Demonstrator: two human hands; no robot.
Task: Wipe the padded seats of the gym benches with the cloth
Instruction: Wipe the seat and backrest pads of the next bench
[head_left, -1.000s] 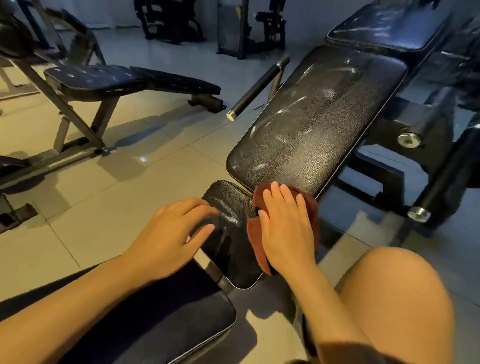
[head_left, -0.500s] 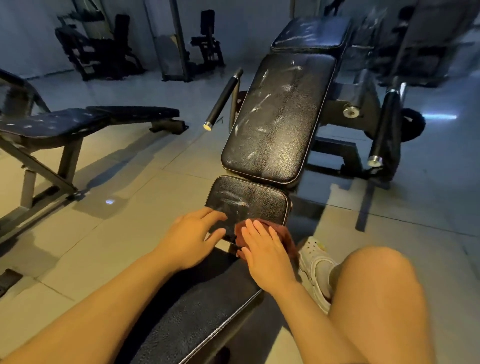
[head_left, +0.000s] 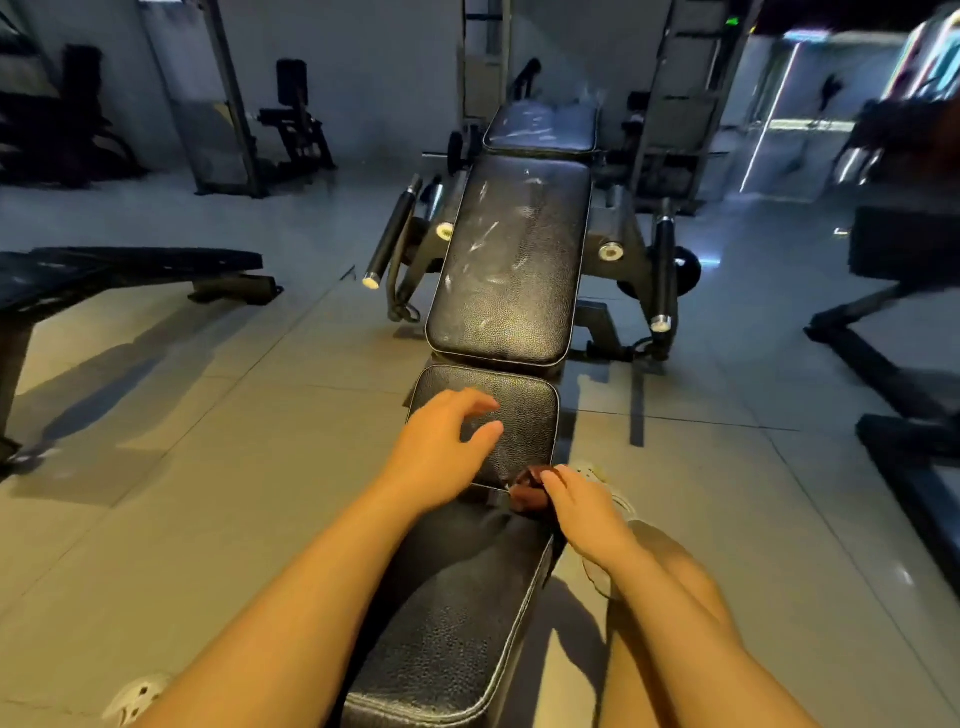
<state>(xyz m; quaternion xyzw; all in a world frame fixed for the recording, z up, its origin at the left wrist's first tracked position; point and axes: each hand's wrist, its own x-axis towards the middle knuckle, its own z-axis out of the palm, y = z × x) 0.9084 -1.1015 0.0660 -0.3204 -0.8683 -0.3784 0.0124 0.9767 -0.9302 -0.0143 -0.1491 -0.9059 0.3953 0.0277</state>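
Note:
I sit astride a black padded bench (head_left: 457, 613). Ahead lies its small seat pad (head_left: 524, 410), then a long back pad (head_left: 509, 270) streaked with white marks. My left hand (head_left: 441, 452) hovers over the small pad with fingers loosely spread. My right hand (head_left: 582, 504) grips a bunched reddish-brown cloth (head_left: 527, 491) at the gap between the small pad and the pad under me. Most of the cloth is hidden by my fingers.
Another bench (head_left: 130, 265) stands to the left on the tiled floor. Dark frames (head_left: 904, 332) stand at the right. Chrome-tipped bars (head_left: 392, 234) flank the back pad. My white shoe (head_left: 615, 493) rests right of the bench. Racks stand at the back.
My right hand has pulled the cloth back off the small pad to its near edge and bunched it. My view has swung to face along the bench. My left hand lifted slightly.

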